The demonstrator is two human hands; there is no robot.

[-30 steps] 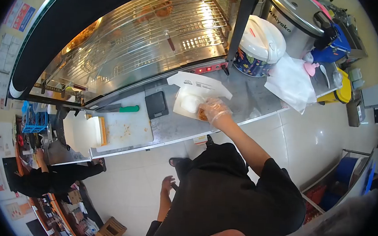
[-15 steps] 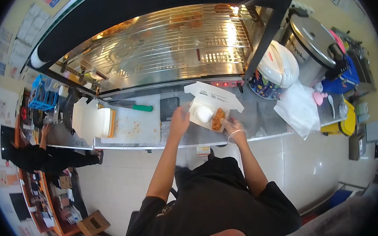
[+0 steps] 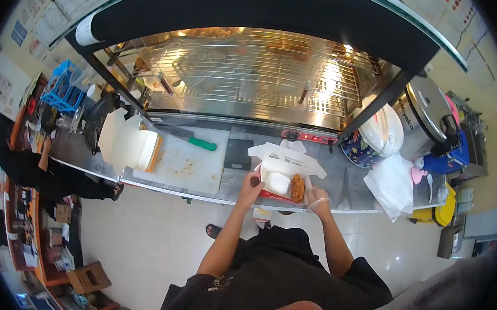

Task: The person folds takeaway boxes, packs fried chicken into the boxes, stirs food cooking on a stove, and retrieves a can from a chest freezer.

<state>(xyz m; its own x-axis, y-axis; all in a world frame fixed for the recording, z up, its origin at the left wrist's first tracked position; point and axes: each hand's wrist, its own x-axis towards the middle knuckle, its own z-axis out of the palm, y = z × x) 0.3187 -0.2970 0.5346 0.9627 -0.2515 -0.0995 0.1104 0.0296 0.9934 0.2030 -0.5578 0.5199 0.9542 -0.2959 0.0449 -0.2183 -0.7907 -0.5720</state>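
An open paper food box (image 3: pixel 287 155) stands at the counter's front edge, its white lid flaps raised toward the back and its front wall red. Inside, a white rounded bundle (image 3: pixel 277 183) sits on the left, with a piece of fried chicken (image 3: pixel 297 188) beside it on the right. My left hand (image 3: pixel 250 187) pinches the box's left wall between thumb and fingers. Against the right wall, close to the chicken, is my right hand (image 3: pixel 318 201) in a clear plastic glove, its fingers holding that side; the fingertips are partly hidden.
A lit glass warming cabinet (image 3: pixel 237 73) spans the back. Left of me lie a cutting board (image 3: pixel 190 165) with crumbs, a green-handled knife (image 3: pixel 202 144) and another open box (image 3: pixel 124 140). White plastic bags (image 3: pixel 389 185) and a rice cooker (image 3: pixel 380 129) stand right. A person (image 3: pixel 46 169) is far left.
My right hand has moved off the chicken to the box's right wall. My left hand has closed on the left wall. The camera view has shifted, showing the box's red front.
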